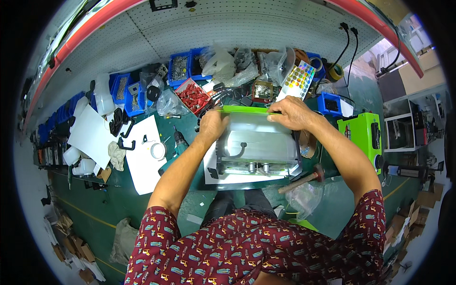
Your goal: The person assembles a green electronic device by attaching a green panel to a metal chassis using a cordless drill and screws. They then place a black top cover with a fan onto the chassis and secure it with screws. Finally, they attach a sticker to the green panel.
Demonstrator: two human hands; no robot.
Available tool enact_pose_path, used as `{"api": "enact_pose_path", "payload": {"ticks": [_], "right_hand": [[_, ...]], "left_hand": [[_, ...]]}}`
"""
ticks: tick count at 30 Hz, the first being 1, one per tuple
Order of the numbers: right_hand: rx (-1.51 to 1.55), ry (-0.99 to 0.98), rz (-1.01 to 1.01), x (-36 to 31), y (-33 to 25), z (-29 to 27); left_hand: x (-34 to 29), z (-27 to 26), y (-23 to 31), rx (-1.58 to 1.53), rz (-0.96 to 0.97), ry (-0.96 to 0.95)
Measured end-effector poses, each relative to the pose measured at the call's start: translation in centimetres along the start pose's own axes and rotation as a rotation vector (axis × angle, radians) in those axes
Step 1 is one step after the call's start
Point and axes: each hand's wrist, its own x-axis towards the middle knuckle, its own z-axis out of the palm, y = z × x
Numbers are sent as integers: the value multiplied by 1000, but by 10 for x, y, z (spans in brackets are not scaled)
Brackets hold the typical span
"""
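In front of me on the bench stands a boxy machine housing (261, 145) with a pale grey inner face, a short black cable and two round metal posts along its near edge. A bright green sheet-metal panel (247, 109) runs along its far edge. My left hand (212, 125) is closed on the panel's left end, its fingertips partly hidden behind the edge. My right hand (291, 113) pinches the panel's right part between thumb and fingers. White paper (228, 178) lies under the housing.
A cordless drill (179, 141) lies left of the housing, and a hammer (304, 180) lies at its near right. A finished-looking green machine (362, 135) stands at right. Behind are a box of red parts (192, 96), blue bins (179, 67), plastic bags and a sticker sheet (298, 80).
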Motion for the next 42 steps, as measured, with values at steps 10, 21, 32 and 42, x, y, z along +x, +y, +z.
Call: {"api": "enact_pose_path", "payload": {"ticks": [10, 21, 32, 42], "right_hand": [[33, 27, -25, 7, 8, -5], [79, 0, 82, 4, 1, -13], [-35, 86, 18, -20, -9, 12], [-16, 157, 35, -30, -18, 25]], "left_hand": [[-3, 7, 14, 302, -91, -217], [8, -2, 1, 315, 154, -281], [-8, 33, 1, 403, -22, -175], [-16, 63, -4, 337, 21, 176]]}}
